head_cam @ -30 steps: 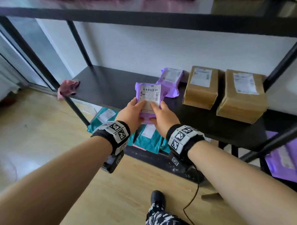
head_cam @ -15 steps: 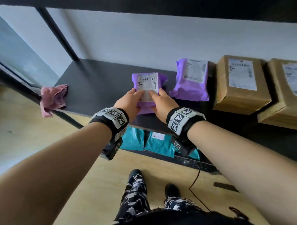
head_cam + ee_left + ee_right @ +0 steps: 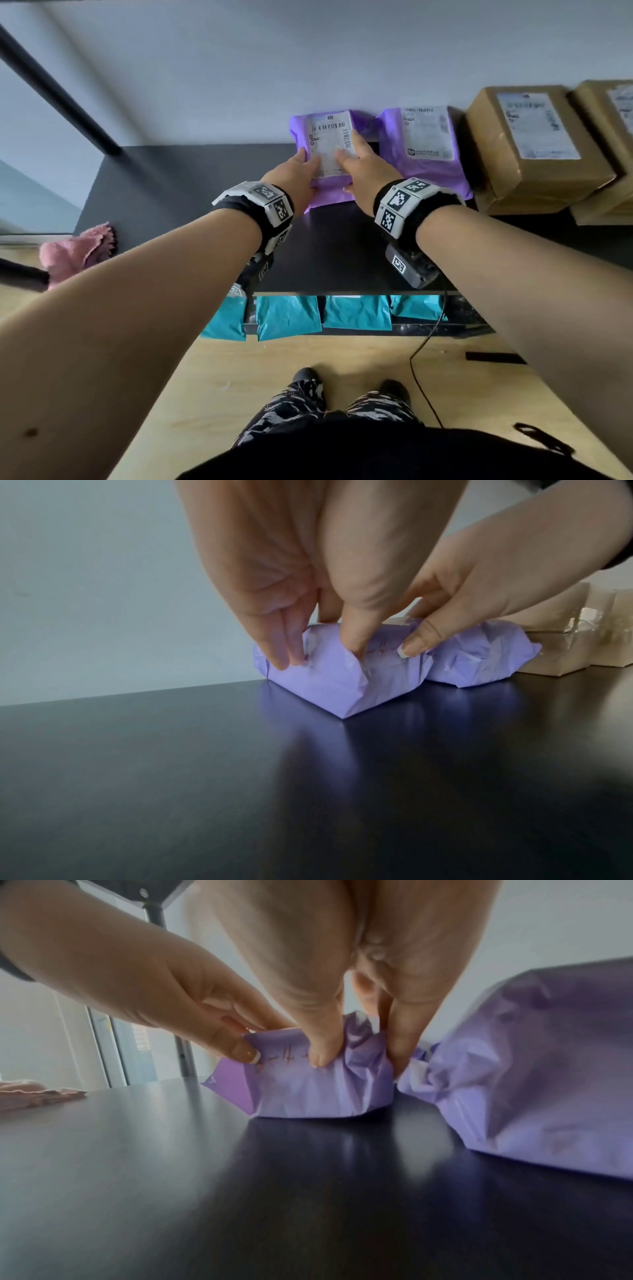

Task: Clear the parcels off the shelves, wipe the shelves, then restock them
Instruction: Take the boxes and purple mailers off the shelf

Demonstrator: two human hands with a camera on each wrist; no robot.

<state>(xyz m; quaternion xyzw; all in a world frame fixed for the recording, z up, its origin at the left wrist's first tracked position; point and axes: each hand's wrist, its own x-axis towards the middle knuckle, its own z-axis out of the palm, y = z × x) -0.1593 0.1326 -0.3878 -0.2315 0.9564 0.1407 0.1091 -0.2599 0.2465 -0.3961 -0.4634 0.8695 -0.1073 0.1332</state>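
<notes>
A small purple parcel [image 3: 330, 135] with a white barcode label rests on the black shelf [image 3: 171, 192], close to the back wall. My left hand [image 3: 305, 169] grips its left side, and my right hand [image 3: 352, 156] grips its right side with fingers over the label. In the left wrist view the fingers [image 3: 284, 653] and thumb dig into the purple parcel [image 3: 335, 688]. The right wrist view shows the right thumb [image 3: 322, 1050] pressed into the parcel's [image 3: 308, 1093] near face. A second purple parcel [image 3: 424, 150] lies just to the right, almost touching it.
Two brown cardboard boxes [image 3: 527, 147] [image 3: 613, 144] stand at the right end of the shelf. A pink cloth [image 3: 75, 250] hangs at the shelf's left front corner. Several teal parcels [image 3: 287, 315] lie on the lower shelf. A dark upright post [image 3: 58, 92] stands at the back left.
Both hands carried the small purple parcel from the shelf's front edge back toward the wall and set it down beside the other purple parcel. The head view tipped downward.
</notes>
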